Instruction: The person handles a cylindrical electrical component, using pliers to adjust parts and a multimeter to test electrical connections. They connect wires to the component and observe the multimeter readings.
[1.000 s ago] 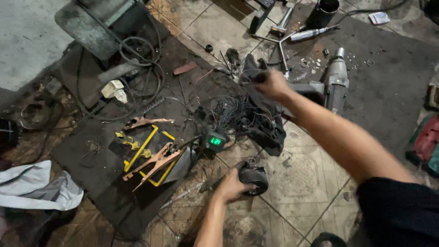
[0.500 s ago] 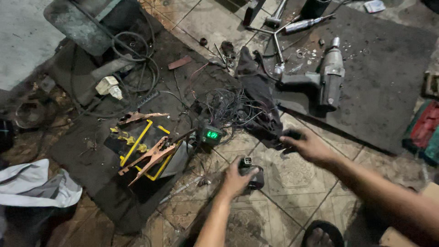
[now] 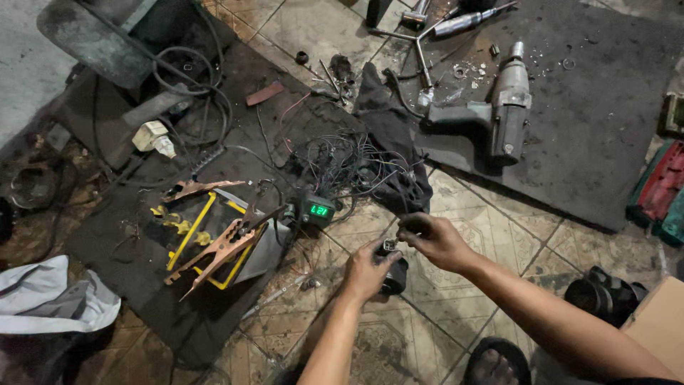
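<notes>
My left hand [image 3: 365,271] grips a small black round part [image 3: 393,276] just above the tiled floor. My right hand [image 3: 431,241] is closed over the top of the same part, fingers pinching a small piece at its upper end. Just beyond both hands lies a tangle of thin black wires [image 3: 356,167] with a small meter showing green digits [image 3: 318,210]. A dark cloth [image 3: 388,135] lies beside the wires.
A grey power drill [image 3: 502,110] lies on a dark mat [image 3: 591,142] at upper right. Copper jumper clamps [image 3: 224,246] rest on a yellow-framed battery at left. A white cloth [image 3: 50,303] lies lower left, a sandal [image 3: 495,360] at the bottom, and red cases [image 3: 659,189] at right.
My right hand came back from the far dark cloth near the drill and closed onto the black part held by my left hand. The view shifted closer and slightly right.
</notes>
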